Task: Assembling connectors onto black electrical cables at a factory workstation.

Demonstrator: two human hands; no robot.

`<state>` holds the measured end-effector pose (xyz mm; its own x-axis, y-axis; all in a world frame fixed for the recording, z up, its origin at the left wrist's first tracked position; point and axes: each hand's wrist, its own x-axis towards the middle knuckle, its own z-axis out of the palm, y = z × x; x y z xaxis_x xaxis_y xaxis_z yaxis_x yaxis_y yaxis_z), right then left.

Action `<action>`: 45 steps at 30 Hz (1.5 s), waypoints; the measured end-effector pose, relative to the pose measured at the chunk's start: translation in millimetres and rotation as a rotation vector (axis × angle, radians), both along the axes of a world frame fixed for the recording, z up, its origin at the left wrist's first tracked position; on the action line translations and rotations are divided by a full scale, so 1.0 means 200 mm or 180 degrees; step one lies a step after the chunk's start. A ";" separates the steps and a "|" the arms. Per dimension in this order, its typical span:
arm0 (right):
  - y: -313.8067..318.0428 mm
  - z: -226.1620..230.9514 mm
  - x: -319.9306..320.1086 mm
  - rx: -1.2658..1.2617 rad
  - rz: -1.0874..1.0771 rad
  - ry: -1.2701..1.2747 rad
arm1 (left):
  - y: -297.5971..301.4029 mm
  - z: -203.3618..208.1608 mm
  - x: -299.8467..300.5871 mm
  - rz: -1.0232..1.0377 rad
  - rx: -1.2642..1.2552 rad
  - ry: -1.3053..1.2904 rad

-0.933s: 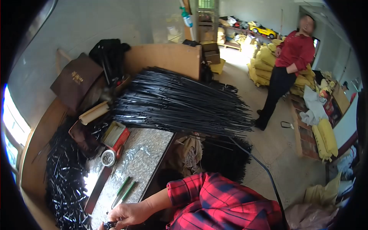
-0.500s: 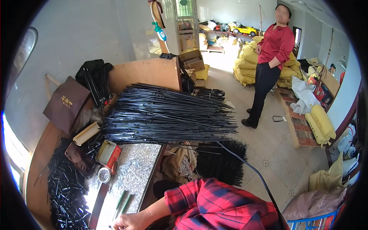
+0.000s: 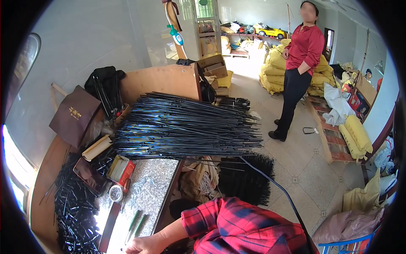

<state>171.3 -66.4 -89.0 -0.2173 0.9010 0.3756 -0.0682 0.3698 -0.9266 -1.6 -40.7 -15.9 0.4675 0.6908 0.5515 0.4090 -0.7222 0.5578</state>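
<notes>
My right hand (image 3: 144, 245) is at the lower edge, its arm reaching in from the right in a red plaid sleeve (image 3: 249, 228). Its fingers are curled together, and whatever they pinch is cut off by the picture's edge. Just beyond the fingers, two slim green-handled tools (image 3: 136, 224) lie on the speckled worktop (image 3: 154, 180). A long dark flat bar (image 3: 110, 228) lies to their left. Farther up stand a small round tub of tiny bits (image 3: 115, 193) and an open red-and-white box (image 3: 121, 169). My left hand is out of view.
A big stack of thin black rods (image 3: 186, 127) covers the far worktop. Small black parts (image 3: 76, 220) are heaped at left, beside a dark phone-like slab (image 3: 89, 175). A black cable (image 3: 279, 186) crosses at right. A person in red (image 3: 302, 55) stands beyond, near yellow sacks (image 3: 272, 70).
The whole view has shifted slightly. My right hand stays at the lower edge with its fingers curled, and the things on the worktop keep their places.
</notes>
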 end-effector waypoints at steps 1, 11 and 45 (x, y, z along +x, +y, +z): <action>0.00 0.00 0.00 -0.0085 0.0057 0.0079 | 0.00 0.00 0.00 -0.0006 0.0001 0.0001; -0.02 0.02 0.02 0.0515 -0.0301 -0.0168 | -0.06 0.02 0.07 -0.0191 0.0279 -0.0128; 0.06 -0.08 -0.02 0.0149 0.0120 -0.0237 | 0.00 0.01 -0.02 -0.0397 -0.0239 0.0320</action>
